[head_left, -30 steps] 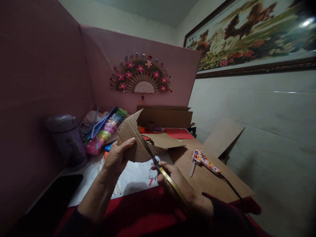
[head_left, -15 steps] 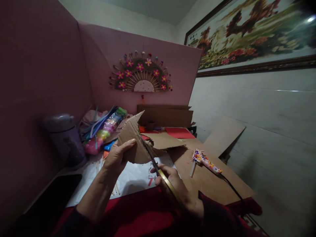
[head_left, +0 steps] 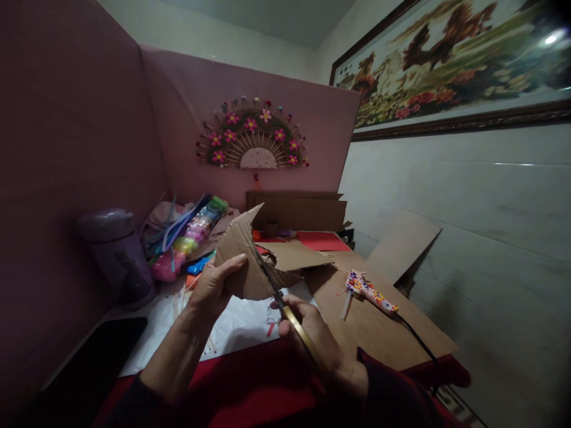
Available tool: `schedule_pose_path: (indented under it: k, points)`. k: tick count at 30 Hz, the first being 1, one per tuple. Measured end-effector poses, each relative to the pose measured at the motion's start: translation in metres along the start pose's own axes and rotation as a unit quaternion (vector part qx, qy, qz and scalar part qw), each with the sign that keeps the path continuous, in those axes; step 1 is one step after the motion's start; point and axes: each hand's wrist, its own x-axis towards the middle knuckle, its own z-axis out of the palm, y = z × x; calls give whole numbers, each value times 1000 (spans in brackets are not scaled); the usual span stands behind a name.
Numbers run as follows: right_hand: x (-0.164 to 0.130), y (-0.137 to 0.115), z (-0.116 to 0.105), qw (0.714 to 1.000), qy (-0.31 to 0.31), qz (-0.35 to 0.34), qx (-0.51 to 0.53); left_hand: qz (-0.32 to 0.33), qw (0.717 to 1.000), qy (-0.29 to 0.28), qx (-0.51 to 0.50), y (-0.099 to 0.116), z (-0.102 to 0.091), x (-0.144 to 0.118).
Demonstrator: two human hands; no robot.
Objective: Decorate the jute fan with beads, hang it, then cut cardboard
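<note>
My left hand (head_left: 217, 284) grips a piece of brown cardboard (head_left: 243, 276) by its left side, thumb on the face toward me. The piece has a pointed upper corner and a rounded lower edge. My right hand (head_left: 312, 333) is closed round the gold-coloured handle of a pair of scissors (head_left: 292, 321). Their dark blades lie along the cardboard's right edge, slanting up to the left. Part of the handle is hidden by my fingers. Beneath both hands are a white sheet (head_left: 241, 324) and small red scraps (head_left: 270, 329).
A flowered glue gun (head_left: 370, 292) with a black cord lies on a cardboard sheet (head_left: 379, 333) at right. A purple flask (head_left: 116, 255) and bagged colourful craft supplies (head_left: 191, 238) stand at left. Behind are red paper (head_left: 323, 240), more cardboard (head_left: 298, 211) and a decorated fan (head_left: 256, 134).
The view has shifted slightly. My hands, the cardboard and the scissors keep nearly the same pose, with the blades still along the cardboard's right edge.
</note>
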Motion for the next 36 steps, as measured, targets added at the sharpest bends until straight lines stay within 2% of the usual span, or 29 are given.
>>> schedule_pose_path:
  k: [5, 15, 20, 22, 28, 36]
  points:
    - [0, 1, 4, 1000, 14, 15, 18, -6, 1000, 2, 4, 0, 1, -1]
    - [3, 5, 7, 998, 29, -14, 47, -4, 1000, 2, -7, 1, 3, -1]
    - [3, 6, 3, 994, -24, 39, 100, -21, 1000, 2, -2, -1, 2, -2]
    - [3, 4, 1, 991, -35, 28, 123, -32, 999, -8, 7, -2, 4, -4]
    - [4, 2, 0, 999, 13, -21, 27, -44, 998, -27, 30, -8, 10, -9]
    - [2, 2, 5, 998, 28, -4, 50, -42, 998, -40, 35, -12, 7, -7]
